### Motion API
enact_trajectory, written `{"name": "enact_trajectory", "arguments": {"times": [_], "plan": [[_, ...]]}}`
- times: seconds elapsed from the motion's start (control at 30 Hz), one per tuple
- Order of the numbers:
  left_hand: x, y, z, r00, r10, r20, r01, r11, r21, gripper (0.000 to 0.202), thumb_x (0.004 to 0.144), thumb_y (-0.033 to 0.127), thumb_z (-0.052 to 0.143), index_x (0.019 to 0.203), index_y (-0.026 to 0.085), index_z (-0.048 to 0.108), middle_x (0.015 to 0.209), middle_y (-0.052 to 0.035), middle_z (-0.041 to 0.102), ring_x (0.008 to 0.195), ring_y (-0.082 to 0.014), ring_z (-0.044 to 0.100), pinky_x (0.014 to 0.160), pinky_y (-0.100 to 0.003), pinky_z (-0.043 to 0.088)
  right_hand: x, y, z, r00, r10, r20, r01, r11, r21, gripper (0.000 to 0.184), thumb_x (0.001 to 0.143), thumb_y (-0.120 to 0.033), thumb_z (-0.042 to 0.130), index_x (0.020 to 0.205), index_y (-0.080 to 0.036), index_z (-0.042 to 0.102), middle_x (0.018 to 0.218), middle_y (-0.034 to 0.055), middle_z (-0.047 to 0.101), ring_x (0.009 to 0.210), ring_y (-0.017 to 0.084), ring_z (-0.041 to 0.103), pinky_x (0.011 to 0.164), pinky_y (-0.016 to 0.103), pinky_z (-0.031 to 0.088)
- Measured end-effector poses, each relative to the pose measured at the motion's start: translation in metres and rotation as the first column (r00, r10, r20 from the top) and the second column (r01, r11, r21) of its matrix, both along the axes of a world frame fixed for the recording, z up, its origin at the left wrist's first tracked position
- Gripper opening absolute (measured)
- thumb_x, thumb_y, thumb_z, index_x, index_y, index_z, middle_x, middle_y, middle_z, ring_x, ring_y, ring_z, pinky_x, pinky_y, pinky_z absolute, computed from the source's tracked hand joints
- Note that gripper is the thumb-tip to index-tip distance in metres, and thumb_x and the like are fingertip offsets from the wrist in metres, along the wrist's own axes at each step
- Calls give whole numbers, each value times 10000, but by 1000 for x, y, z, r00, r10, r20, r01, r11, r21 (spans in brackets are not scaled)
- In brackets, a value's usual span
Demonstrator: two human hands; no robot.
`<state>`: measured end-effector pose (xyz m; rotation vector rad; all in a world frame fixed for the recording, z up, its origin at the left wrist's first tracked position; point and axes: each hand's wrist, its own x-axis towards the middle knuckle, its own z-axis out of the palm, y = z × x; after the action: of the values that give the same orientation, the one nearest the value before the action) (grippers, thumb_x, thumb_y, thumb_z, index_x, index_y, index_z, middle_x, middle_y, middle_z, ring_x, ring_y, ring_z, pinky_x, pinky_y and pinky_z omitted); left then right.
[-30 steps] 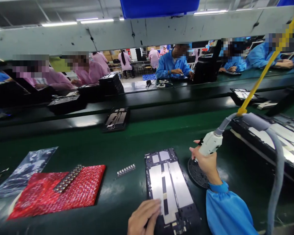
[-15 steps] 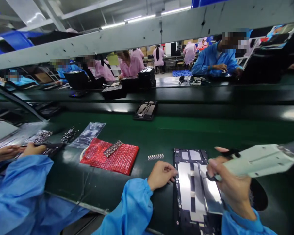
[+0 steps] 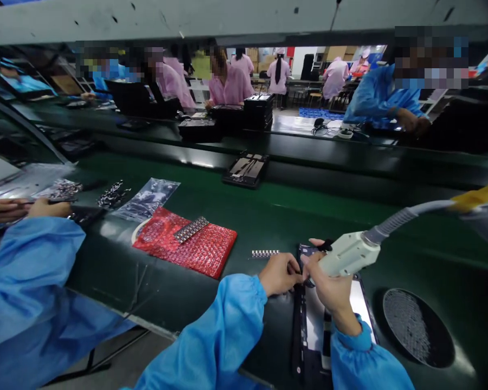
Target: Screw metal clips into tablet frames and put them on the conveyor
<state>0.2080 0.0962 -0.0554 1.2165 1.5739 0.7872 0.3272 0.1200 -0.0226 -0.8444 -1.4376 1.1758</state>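
My right hand [image 3: 329, 284] is wrapped round a white electric screwdriver [image 3: 350, 253], whose grey hose runs off to the right. The tool's tip is hidden behind my hands, over the top left corner of a dark tablet frame with silver plates [image 3: 360, 306] that lies on the green belt. At that frame's left edge my left hand [image 3: 280, 273] has its fingers curled in a pinch against the screwdriver's tip; what it pinches is too small to see. A short strip of small parts [image 3: 265, 253] lies just left of my left hand.
A red bubble bag [image 3: 187, 250] with a parts strip [image 3: 191, 229] on it lies to the left, beside a clear bag [image 3: 148, 199]. A round black screw dish [image 3: 418, 326] sits at the right. A co-worker's blue sleeve [image 3: 28, 281] fills the left. Another frame [image 3: 246, 169] lies farther along the belt.
The view has swung left and down. My right hand brought the screwdriver from above the frame down to its top left corner, and my left hand closed in on the tip.
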Motion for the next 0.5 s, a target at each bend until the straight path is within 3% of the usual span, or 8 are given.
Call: {"name": "enact_trajectory", "arguments": {"times": [0.17, 0.3, 0.5], "plan": [[-7, 12, -1, 991, -38, 132, 56, 989, -135, 96, 690, 115, 689, 694, 133, 594, 544, 35, 598, 439, -121, 622, 407, -187, 481, -1, 6, -10, 998, 23, 55, -24, 1000, 11, 336, 786, -232, 687, 1074, -158, 530, 483, -75, 560, 407, 132, 538, 499, 287, 493], [-6, 12, 2, 988, -12, 157, 35, 989, -145, 108, 681, 82, 671, 672, 136, 578, 540, 35, 598, 435, -119, 619, 405, -188, 489, 1, 9, -17, 994, 60, 95, -64, 998, 30, 279, 805, -228, 677, 1035, -176, 528, 485, -79, 565, 414, 136, 552, 531, 304, 503], [-5, 12, 0, 975, 12, 220, 19, 990, -139, 143, 647, 36, 659, 637, 141, 563, 475, 56, 566, 386, -102, 582, 365, -154, 445, -2, 3, -12, 994, 14, 108, -18, 999, 35, 210, 796, -269, 675, 950, -188, 558, 464, -77, 547, 410, 139, 534, 566, 329, 516]]}}
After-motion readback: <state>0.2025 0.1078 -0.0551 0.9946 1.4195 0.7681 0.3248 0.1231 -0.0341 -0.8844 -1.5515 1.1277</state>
